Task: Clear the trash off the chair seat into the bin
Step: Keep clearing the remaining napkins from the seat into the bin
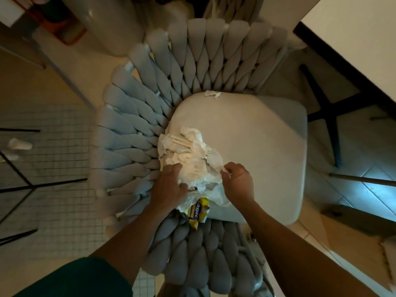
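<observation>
Step in hand, as judged: gathering the loose trash on the chair seat into one bundle before lifting it to the bin. No bin can be identified with certainty in this view.

Location of the task's thing: the heap of crumpled white paper, with white plastic cutlery lying in it, sits on the seat against the woven backrest. A yellow snack wrapper lies at the near edge of the heap, partly over the seat's rim. A separate paper scrap lies at the far edge of the seat, well apart from the heap.

Recommendation: draw both sides of the heap inward and tuck the cutlery inside the paper so nothing slides out on lifting. Take in the wrapper before it slips off the rim. The far scrap appears to need a second reach.

Hand pose: both arms come in from the near side of the seat, over the backrest. The left hand lies palm-down on the heap's near left side, fingers bent and digging into the paper. The right hand is at the heap's right edge, its grip pinching a fold of paper between curled fingers and thumb.
</observation>
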### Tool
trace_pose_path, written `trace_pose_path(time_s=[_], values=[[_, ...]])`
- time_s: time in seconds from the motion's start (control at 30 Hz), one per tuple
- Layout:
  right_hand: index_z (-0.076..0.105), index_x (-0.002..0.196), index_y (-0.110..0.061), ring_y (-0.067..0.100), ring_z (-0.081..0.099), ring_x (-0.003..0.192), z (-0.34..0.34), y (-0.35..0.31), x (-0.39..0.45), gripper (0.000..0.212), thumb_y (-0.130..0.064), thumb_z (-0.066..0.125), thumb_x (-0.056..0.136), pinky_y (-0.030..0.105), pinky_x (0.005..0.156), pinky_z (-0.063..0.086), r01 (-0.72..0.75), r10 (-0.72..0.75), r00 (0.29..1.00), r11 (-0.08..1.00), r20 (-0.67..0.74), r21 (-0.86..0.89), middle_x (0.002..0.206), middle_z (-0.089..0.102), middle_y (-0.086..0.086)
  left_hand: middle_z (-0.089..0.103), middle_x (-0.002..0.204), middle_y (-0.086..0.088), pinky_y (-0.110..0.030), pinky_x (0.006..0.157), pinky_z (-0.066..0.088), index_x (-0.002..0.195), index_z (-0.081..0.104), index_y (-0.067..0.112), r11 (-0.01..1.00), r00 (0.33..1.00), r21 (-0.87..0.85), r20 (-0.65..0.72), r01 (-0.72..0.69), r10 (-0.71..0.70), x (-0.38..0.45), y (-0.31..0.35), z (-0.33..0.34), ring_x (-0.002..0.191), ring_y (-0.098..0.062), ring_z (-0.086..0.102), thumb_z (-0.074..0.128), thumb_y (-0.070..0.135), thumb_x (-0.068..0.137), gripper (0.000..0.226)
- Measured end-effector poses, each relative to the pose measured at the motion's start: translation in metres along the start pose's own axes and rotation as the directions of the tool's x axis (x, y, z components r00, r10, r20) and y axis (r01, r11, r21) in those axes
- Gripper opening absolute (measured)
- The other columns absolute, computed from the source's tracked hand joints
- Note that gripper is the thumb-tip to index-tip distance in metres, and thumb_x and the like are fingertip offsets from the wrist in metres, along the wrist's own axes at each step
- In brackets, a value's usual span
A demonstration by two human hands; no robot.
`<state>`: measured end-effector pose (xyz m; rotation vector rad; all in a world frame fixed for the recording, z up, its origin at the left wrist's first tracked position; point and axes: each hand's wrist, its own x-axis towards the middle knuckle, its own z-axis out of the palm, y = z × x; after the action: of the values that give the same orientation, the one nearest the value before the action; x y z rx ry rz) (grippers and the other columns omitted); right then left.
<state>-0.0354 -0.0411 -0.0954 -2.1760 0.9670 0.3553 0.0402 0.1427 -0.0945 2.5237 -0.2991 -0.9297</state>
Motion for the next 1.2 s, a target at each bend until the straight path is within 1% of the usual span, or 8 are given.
trace_pose_path(time_s=[0.13, 0.27, 0.37, 0.5, 0.7, 0.93, 1.03, 1.2], values=[[0.067, 0.092, -0.013, 0.024, 0.059, 0.077, -0.021, 0.026, -0.003, 0.011, -0.017, 0.056, 0.091, 0.03, 0.065, 0.045, -0.035, 0.037, 0.998, 0.999, -0.051, 0.04, 0.089, 0.066, 0.007, 0.038, 0.14, 0.002, -0.037, 0.093, 0.047, 0.134, 0.045, 0.034, 0.965, 0.989, 0.219, 0.051, -0.144, 0.136, 0.0, 0.02, 0.015, 0.123, -0.022, 0.045, 0.061, 0.032, 0.079, 0.057], [0.067, 0.091, -0.015, 0.017, 0.057, 0.071, -0.033, 0.043, -0.012, 0.013, -0.018, 0.055, 0.093, 0.026, 0.061, 0.042, -0.055, 0.058, 0.997, 0.997, -0.055, 0.059, 0.085, 0.065, 0.003, 0.04, 0.136, -0.002, -0.035, 0.089, 0.044, 0.133, 0.049, 0.028, 0.903, 0.978, 0.382, 0.151, -0.195, 0.147, 0.001, 0.03, 0.035, 0.12, -0.022, 0.046, 0.052, 0.014, 0.09, 0.045], [0.066, 0.09, -0.016, 0.015, 0.056, 0.072, -0.037, 0.053, -0.023, 0.012, -0.019, 0.055, 0.093, 0.026, 0.062, 0.042, -0.047, 0.051, 0.998, 0.995, -0.045, 0.083, 0.084, 0.064, 0.0, 0.047, 0.126, -0.008, -0.037, 0.088, 0.043, 0.129, 0.055, 0.019, 0.899, 0.976, 0.394, 0.173, -0.193, 0.134, -0.006, 0.033, 0.04, 0.119, -0.025, 0.047, 0.044, 0.006, 0.091, 0.041], [0.067, 0.092, -0.017, 0.017, 0.057, 0.076, -0.046, 0.062, -0.042, 0.012, -0.018, 0.054, 0.091, 0.027, 0.066, 0.045, -0.032, 0.034, 0.999, 0.992, -0.019, 0.123, 0.088, 0.066, 0.001, 0.05, 0.121, -0.006, -0.037, 0.086, 0.047, 0.122, 0.061, 0.023, 0.889, 0.978, 0.417, 0.159, -0.189, 0.133, -0.019, 0.043, 0.034, 0.114, -0.024, 0.052, 0.048, 0.0, 0.087, 0.045], [0.068, 0.1, -0.013, 0.018, 0.057, 0.082, -0.088, 0.08, -0.074, 0.015, -0.014, 0.057, 0.089, 0.02, 0.07, 0.035, 0.023, -0.019, 1.0, 0.985, -0.023, 0.17, 0.096, 0.068, 0.005, 0.053, 0.109, -0.01, -0.034, 0.076, 0.046, 0.109, 0.071, 0.016, 0.928, 0.984, 0.327, 0.069, -0.179, 0.166, -0.059, 0.082, 0.027, 0.102, -0.029, 0.056, 0.052, -0.004, 0.083, 0.038], [0.07, 0.091, -0.014, 0.021, 0.061, 0.081, -0.159, 0.121, -0.112, 0.017, -0.007, 0.055, 0.086, 0.026, 0.069, 0.046, 0.066, -0.05, 0.996, 0.969, -0.073, 0.236, 0.09, 0.068, 0.004, 0.06, 0.097, -0.012, -0.028, 0.078, 0.045, 0.082, 0.076, 0.009, 0.963, 0.977, 0.181, -0.036, -0.202, 0.212, -0.118, 0.151, 0.049, 0.09, -0.028, 0.06, 0.055, -0.004, 0.082, 0.024], [0.072, 0.089, -0.012, 0.019, 0.061, 0.081, -0.193, 0.151, -0.138, 0.021, -0.002, 0.055, 0.083, 0.026, 0.071, 0.049, 0.087, -0.071, 0.994, 0.971, -0.08, 0.221, 0.091, 0.068, 0.003, 0.062, 0.1, -0.011, -0.021, 0.082, 0.04, 0.088, 0.076, 0.007, 0.976, 0.975, 0.088, -0.088, -0.197, 0.205, -0.152, 0.184, 0.067, 0.095, -0.025, 0.059, 0.051, -0.005, 0.085, 0.028], [0.074, 0.086, -0.015, 0.015, 0.063, 0.07, -0.226, 0.2, -0.167, 0.027, -0.001, 0.051, 0.084, 0.016, 0.053, 0.043, 0.02, -0.001, 0.997, 0.974, -0.083, 0.227, 0.082, 0.07, 0.003, 0.058, 0.118, -0.006, -0.02, 0.094, 0.035, 0.11, 0.069, 0.008, 0.97, 0.973, 0.074, -0.009, -0.23, 0.232, -0.181, 0.219, 0.096, 0.112, -0.021, 0.055, 0.056, 0.003, 0.085, 0.029]])
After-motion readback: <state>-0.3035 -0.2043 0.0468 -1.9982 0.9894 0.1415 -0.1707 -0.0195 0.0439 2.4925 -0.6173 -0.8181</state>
